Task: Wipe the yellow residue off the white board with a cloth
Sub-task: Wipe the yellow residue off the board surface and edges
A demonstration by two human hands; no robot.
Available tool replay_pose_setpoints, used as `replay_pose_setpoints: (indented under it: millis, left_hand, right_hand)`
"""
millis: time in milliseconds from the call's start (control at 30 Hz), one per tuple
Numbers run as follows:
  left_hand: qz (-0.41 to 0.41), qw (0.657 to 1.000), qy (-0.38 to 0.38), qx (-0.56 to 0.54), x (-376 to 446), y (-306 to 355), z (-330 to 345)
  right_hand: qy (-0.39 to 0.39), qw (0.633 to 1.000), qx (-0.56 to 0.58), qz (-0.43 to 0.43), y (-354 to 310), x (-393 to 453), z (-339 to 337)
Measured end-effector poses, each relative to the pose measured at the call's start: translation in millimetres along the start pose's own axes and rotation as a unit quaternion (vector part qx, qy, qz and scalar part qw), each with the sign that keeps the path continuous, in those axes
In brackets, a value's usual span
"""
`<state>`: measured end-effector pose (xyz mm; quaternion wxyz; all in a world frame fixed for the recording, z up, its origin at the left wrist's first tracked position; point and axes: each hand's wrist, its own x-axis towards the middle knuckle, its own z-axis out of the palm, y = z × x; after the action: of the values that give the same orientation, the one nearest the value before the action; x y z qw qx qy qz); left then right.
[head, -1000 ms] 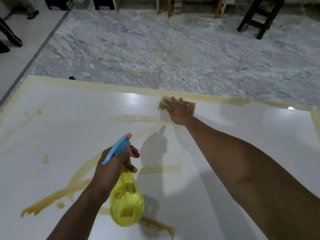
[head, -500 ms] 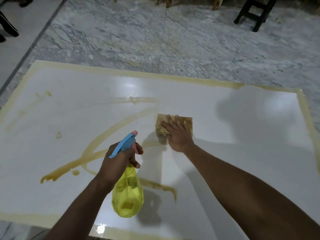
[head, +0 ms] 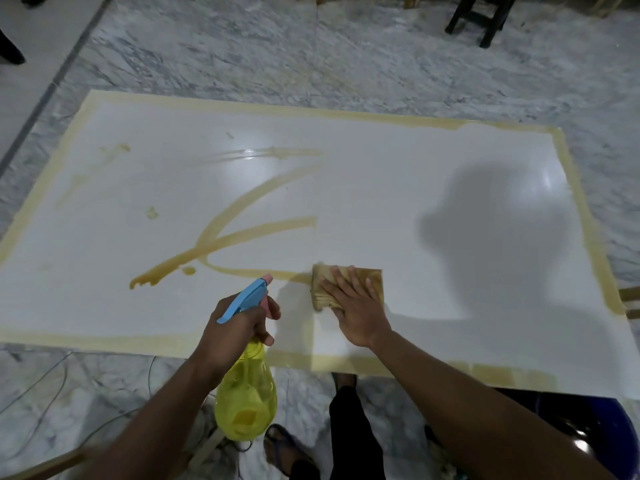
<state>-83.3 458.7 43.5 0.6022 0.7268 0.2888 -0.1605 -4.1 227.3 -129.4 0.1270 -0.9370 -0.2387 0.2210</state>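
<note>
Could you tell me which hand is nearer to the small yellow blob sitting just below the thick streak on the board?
Left. The left hand, gripping the spray bottle, is below and right of the blob. The right hand presses the cloth farther right.
</note>
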Motion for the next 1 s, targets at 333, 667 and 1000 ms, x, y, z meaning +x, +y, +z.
replay_pose_setpoints:
  millis: [333,667,1000]
  left_hand:
    - [-0.015,0.999,-0.026,-0.027,-46,-32,-2]
    - [-0.014,0.998,-0.026,-0.057,-32,-25,-9]
    - [0.035,0.999,0.019,-0.03,76,52,-25]
  right_hand:
    - [-0.068,0.989,0.131,0.03,-30,-73,11]
    - [-0.018,0.904,0.407,0.13,-15,-37,-80]
    - [0.025,0.94,0.328,0.09,10,147,-181]
